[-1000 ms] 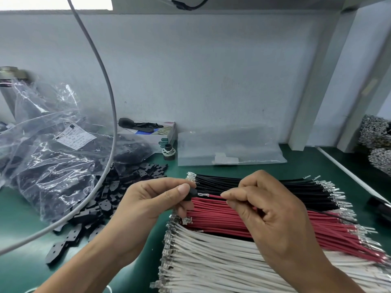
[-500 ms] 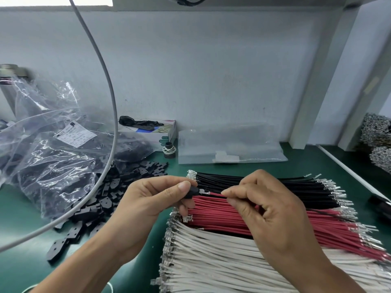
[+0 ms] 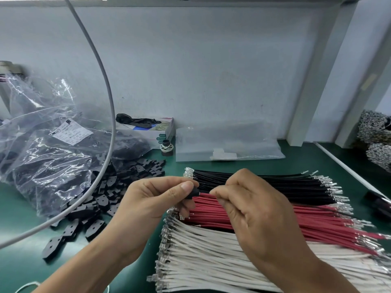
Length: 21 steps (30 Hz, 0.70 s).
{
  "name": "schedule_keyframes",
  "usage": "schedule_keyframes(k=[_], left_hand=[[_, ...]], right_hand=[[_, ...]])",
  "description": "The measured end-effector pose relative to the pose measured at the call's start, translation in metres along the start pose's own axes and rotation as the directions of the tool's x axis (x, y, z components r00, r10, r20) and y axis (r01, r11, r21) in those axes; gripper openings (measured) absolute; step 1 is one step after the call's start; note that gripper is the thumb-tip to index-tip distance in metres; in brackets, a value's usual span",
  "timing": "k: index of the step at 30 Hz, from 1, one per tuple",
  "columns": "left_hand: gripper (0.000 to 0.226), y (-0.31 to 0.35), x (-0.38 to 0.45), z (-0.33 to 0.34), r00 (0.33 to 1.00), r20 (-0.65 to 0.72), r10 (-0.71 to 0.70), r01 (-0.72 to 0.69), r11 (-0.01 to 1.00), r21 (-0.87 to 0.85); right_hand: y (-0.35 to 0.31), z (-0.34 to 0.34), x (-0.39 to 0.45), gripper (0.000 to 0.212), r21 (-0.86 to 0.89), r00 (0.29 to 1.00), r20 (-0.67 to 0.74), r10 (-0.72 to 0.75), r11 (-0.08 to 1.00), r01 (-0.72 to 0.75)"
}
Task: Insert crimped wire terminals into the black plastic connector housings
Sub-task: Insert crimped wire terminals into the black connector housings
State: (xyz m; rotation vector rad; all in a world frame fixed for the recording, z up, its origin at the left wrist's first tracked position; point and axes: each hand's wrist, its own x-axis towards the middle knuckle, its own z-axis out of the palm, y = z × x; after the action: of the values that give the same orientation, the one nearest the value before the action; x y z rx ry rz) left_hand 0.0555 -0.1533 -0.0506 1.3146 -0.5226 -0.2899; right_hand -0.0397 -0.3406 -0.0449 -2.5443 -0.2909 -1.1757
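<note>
Head view: left hand [image 3: 156, 199] pinches a black connector housing [image 3: 194, 192] between thumb and forefinger, only its end peeking out past the grip. Right hand [image 3: 254, 212] pinches a red wire [image 3: 206, 193] just beside it, the wire's tip meeting the housing's end. Both are held above the bundles of black wires [image 3: 264, 182], red wires [image 3: 213, 214] and white wires [image 3: 211, 261] on the green desk [image 3: 21, 208].

One head-worn camera looks forward and down, close over the green table [image 3: 296, 163], facing its back edge.
</note>
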Motion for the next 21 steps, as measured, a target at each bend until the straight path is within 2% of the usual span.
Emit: schedule_keyframes(k=[2,4,5,7,8,9,11,13,16,21], left_hand=[[0.031,-0.001,0.0,0.0,1.0,-0.007,0.003,-0.002,0.999,0.033],[0.029,0.002,-0.001,-0.001,0.998,0.017,0.062,-0.064,0.989,0.134],[0.032,0.002,-0.001,-0.003,0.991,0.037,0.132,-0.137,0.96,0.244],[0.033,0.002,0.0,-0.008,0.955,0.081,0.285,-0.288,0.833,0.472],[0.031,0.002,0.0,-0.009,0.939,0.087,0.332,-0.326,0.785,0.527],[0.031,0.002,0.001,-0.01,0.938,0.083,0.336,-0.325,0.772,0.546],[0.038,0.003,0.0,-0.01,0.966,0.068,0.251,-0.248,0.81,0.532],[0.032,0.003,0.001,-0.01,0.979,0.104,0.175,-0.203,0.844,0.496],[0.017,0.003,0.001,-0.008,0.974,0.124,0.188,-0.225,0.841,0.491],[0.018,0.002,-0.001,-0.006,0.969,0.111,0.221,-0.248,0.868,0.43]], right_hand=[[-0.002,0.004,-0.003,0.013,-0.015,1.0,0.016,-0.014,1.0,0.015],[0.0,0.003,-0.003,0.015,0.055,0.998,0.049,0.046,0.997,-0.048],[0.001,0.001,-0.003,0.016,0.088,0.995,0.067,0.077,0.993,-0.083],[0.002,-0.001,-0.003,0.017,0.127,0.989,0.093,0.116,0.984,-0.127],[0.003,-0.002,-0.003,0.016,0.138,0.986,0.104,0.127,0.98,-0.141],[0.002,-0.003,-0.002,0.014,0.14,0.984,0.117,0.133,0.979,-0.149],[0.002,-0.005,-0.002,0.014,0.129,0.982,0.136,0.129,0.981,-0.147],[0.001,-0.007,-0.001,0.014,0.109,0.985,0.125,0.116,0.986,-0.13],[-0.001,-0.004,-0.001,0.013,0.093,0.991,0.093,0.096,0.99,-0.104],[-0.006,0.0,-0.002,0.011,0.106,0.995,0.058,0.082,0.99,-0.088]])
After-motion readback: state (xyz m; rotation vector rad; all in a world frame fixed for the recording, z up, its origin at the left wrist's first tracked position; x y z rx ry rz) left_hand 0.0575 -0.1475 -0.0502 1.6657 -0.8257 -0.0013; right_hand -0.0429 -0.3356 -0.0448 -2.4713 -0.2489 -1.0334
